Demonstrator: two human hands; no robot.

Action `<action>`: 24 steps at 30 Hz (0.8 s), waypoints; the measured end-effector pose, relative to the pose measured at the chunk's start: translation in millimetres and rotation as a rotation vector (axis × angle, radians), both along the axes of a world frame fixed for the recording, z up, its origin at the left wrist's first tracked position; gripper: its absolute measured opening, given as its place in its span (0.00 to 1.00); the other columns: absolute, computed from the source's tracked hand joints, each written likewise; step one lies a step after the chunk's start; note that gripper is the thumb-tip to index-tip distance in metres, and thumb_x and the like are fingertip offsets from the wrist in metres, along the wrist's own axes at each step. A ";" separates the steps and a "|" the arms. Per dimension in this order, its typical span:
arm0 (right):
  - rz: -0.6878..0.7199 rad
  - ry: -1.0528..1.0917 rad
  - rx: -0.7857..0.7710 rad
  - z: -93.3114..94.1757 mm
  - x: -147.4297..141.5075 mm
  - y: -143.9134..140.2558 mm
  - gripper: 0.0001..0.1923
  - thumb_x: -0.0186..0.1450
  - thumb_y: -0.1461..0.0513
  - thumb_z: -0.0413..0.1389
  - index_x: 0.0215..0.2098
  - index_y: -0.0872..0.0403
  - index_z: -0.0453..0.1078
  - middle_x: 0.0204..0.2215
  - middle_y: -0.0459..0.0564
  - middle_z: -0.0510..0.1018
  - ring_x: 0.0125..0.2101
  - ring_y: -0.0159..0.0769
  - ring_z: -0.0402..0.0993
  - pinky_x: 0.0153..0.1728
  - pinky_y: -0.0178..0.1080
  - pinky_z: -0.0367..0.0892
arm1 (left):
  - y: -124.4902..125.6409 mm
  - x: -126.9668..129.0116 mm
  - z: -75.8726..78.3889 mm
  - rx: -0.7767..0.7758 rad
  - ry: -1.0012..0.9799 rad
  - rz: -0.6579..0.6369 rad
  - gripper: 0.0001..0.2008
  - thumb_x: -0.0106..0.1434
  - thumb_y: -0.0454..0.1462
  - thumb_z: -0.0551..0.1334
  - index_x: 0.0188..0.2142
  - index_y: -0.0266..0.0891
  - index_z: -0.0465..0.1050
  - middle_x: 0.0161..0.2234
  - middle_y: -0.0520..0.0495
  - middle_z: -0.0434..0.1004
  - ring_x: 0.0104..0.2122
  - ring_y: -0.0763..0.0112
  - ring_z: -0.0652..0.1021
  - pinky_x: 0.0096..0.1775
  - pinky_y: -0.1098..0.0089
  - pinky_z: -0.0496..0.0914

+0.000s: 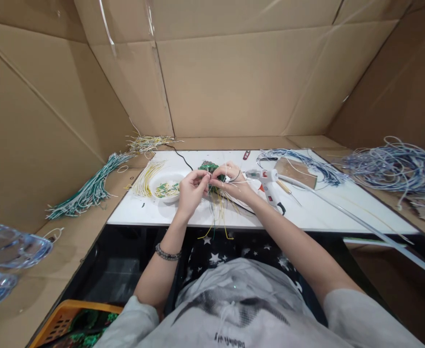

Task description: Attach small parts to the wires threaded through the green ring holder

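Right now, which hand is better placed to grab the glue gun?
The right hand, probably. The glue gun lies on the white table just beside that wrist, while the left hand is on the far side of the wire bundle that both hands pinch.

White table (328, 212) ringed by tall brown cardboard walls (241, 77)

Matt brown cardboard walls (234, 77), smooth white tabletop (324, 212), glossy plastic-coated wires (393, 166).
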State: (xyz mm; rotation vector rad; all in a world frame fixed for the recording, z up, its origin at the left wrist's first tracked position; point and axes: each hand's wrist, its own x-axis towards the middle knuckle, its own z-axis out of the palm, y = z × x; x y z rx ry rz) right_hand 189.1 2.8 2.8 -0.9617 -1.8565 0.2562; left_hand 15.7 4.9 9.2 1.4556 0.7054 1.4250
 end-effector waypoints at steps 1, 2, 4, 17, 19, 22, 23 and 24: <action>0.001 0.002 -0.004 0.6 -0.3 -0.6 0.17 0.70 0.48 0.60 0.31 0.49 0.76 0.32 0.47 0.83 0.38 0.41 0.71 0.50 0.48 0.59 | 0.0 0.4 0.4 -0.015 -0.009 0.004 0.10 0.60 0.45 0.74 0.31 0.44 0.80 0.25 0.48 0.77 0.20 0.71 0.71 0.21 0.66 0.67; 0.001 0.003 -0.010 1.2 -0.7 -1.2 0.18 0.70 0.47 0.60 0.31 0.49 0.76 0.32 0.47 0.83 0.39 0.42 0.71 0.50 0.48 0.59 | -0.2 0.7 0.8 -0.030 -0.014 0.006 0.09 0.60 0.44 0.74 0.31 0.44 0.79 0.25 0.48 0.77 0.20 0.70 0.71 0.21 0.66 0.68; 0.000 0.006 -0.022 2.8 -1.3 -2.3 0.19 0.70 0.46 0.59 0.30 0.49 0.76 0.32 0.47 0.83 0.39 0.42 0.71 0.50 0.49 0.59 | -0.7 1.1 1.6 -0.051 -0.023 0.003 0.09 0.59 0.43 0.75 0.30 0.44 0.79 0.25 0.48 0.78 0.21 0.70 0.72 0.22 0.66 0.69; 0.019 0.025 -0.073 8.5 -1.3 -6.8 0.14 0.68 0.50 0.63 0.29 0.48 0.76 0.31 0.47 0.81 0.41 0.44 0.71 0.49 0.49 0.63 | -2.0 1.0 1.8 -0.022 -0.027 -0.001 0.10 0.57 0.40 0.75 0.32 0.38 0.79 0.29 0.48 0.81 0.22 0.75 0.76 0.24 0.72 0.75; 0.010 0.028 -0.080 7.3 -1.5 -5.9 0.11 0.67 0.53 0.64 0.30 0.48 0.77 0.31 0.47 0.81 0.42 0.44 0.72 0.49 0.49 0.63 | -2.3 1.5 2.0 -0.012 -0.036 -0.001 0.11 0.57 0.41 0.76 0.32 0.38 0.79 0.31 0.47 0.82 0.22 0.75 0.77 0.24 0.71 0.76; 0.013 0.041 -0.068 7.0 -1.9 -6.4 0.08 0.66 0.56 0.65 0.31 0.48 0.77 0.32 0.46 0.82 0.42 0.44 0.73 0.50 0.50 0.64 | -2.8 2.4 2.0 0.007 -0.061 -0.001 0.12 0.57 0.43 0.76 0.32 0.38 0.79 0.32 0.46 0.83 0.22 0.74 0.77 0.26 0.70 0.77; 0.016 0.046 -0.058 7.3 -2.0 -7.1 0.07 0.67 0.56 0.64 0.31 0.48 0.78 0.33 0.47 0.82 0.41 0.44 0.73 0.50 0.50 0.64 | -2.8 2.6 1.8 0.009 -0.069 0.006 0.12 0.57 0.43 0.77 0.32 0.38 0.79 0.32 0.46 0.83 0.22 0.74 0.78 0.26 0.70 0.77; 0.017 0.048 -0.053 7.7 -2.2 -7.9 0.07 0.67 0.56 0.64 0.32 0.48 0.78 0.33 0.47 0.82 0.42 0.44 0.73 0.50 0.50 0.65 | -2.7 2.9 1.4 0.008 -0.076 0.014 0.13 0.56 0.43 0.77 0.31 0.38 0.80 0.32 0.46 0.83 0.22 0.74 0.78 0.26 0.69 0.78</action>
